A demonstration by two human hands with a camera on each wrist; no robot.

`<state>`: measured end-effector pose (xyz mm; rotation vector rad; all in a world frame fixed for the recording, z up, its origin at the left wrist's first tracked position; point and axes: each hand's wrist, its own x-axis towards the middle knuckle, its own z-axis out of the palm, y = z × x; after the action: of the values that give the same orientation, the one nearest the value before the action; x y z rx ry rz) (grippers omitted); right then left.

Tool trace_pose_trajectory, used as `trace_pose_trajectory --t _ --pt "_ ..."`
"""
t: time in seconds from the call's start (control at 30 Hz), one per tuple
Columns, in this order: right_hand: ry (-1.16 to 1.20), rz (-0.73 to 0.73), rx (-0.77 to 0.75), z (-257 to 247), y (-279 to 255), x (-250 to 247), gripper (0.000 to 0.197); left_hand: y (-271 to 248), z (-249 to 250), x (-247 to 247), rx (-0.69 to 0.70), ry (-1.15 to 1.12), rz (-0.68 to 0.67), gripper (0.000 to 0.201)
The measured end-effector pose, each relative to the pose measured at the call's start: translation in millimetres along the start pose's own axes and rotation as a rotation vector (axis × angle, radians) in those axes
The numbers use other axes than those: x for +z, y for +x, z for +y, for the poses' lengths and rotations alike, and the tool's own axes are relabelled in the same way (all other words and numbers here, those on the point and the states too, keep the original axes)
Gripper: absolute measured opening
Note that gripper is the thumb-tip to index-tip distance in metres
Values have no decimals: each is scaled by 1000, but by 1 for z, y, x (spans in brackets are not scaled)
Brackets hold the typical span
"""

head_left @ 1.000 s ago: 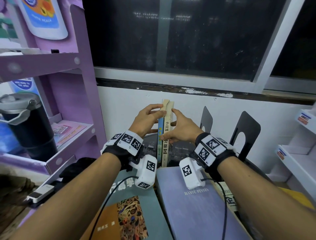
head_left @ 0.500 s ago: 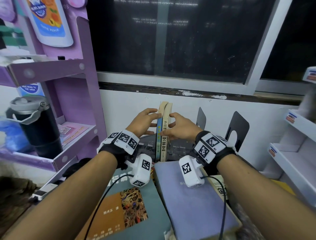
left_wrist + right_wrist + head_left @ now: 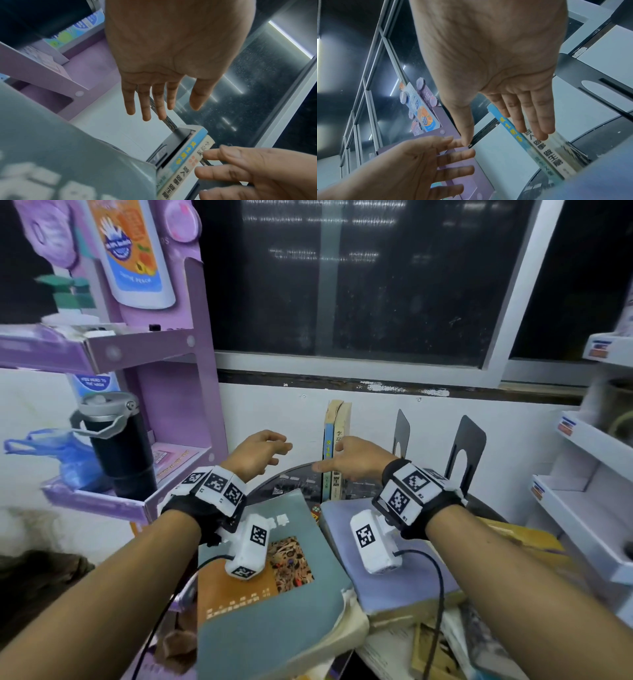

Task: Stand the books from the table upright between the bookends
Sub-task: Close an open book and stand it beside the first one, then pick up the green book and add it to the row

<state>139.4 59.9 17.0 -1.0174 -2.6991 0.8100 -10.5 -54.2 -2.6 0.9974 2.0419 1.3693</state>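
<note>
— How were the hands found at that moment?

— Nothing was gripped. The left hand [image 3: 257,453] was held apart from the two upright books [image 3: 336,446], fingers spread and relaxed. The right hand [image 3: 356,458] was kept just beside them with its fingers straight; whether the spines were touched or only hovered at could not be told from any view.

— And the books themselves?

— They were stood on end directly beyond the right fingertips [image 3: 544,134], the blue-spined one [image 3: 188,150] on the side toward the left hand, the cream-spined one [image 3: 554,154] pressed against it. Two black bookends [image 3: 464,450] were seen further out past the right wrist, well clear of the pair — so the books seemed to be propped by nothing there, which is probably why the right hand was kept so close.

— What lay nearer?

— Under the wrists, two books were left flat: a grey-green one [image 3: 274,611] below the left, a lavender one [image 3: 404,583] below the right. These were judged still to be stood up.

— The risk?

— A topple could be expected if the pair were left unsupported; a bookend would likely need to be drawn in.
</note>
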Motion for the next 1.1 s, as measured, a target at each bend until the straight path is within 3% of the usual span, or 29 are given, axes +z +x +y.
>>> trace_pose_trajectory --t 0.17,0.33,0.5,0.6,0.7,0.9,1.1 --pt "-158 -125 -8 -18 -7 22 83 -24 -24 -25 -88 71 23 36" --pt "-261 -203 -10 -32 -12 39 72 -43 -45 -38 -177 220 -23 40" --pt "-336 -253 1 -31 -14 44 85 -54 -55 -44 -279 349 -111 41" --pt "-392 -291 -2 -30 -10 48 73 -61 -57 -45 -357 419 -172 48" --pt "-412 -306 0 -30 -6 53 57 -62 -64 -46 -446 356 -205 52" --pt "-428 -389 -23 -30 -4 55 60 -55 -80 -60 -489 257 -202 60" --pt "-394 -368 -42 -27 -3 55 71 -56 -73 -61 -480 226 -200 58"
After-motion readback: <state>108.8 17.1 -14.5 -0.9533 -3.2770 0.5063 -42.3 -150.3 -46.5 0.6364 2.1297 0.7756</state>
